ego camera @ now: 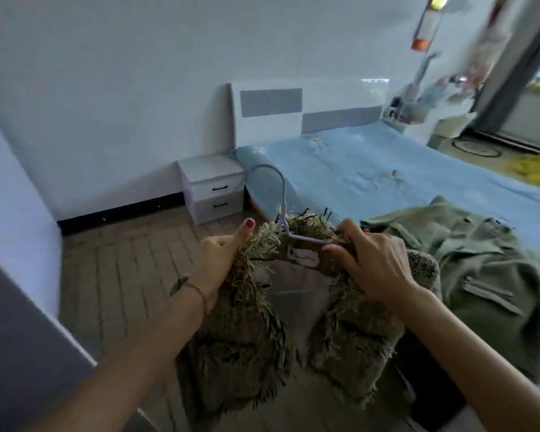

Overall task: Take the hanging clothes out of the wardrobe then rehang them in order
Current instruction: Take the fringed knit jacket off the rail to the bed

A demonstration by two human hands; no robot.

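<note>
both hands (219,260) (371,263) grip shaggy fringed cardigan (247,338) w/ thin white hanger (282,194).

free: floor (131,275) left | blocked: bed (418,182) right (green coat (480,275) on it)

The shaggy, fringed knit garment (262,322) hangs on a smooth pale hanger (282,194); the headboard (309,107) is glossy.

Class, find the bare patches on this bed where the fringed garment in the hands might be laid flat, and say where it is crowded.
The blue bed is bare from the headboard down to the green coat. The near right corner is crowded by that coat. The bedside cabinet top is also bare.
</note>
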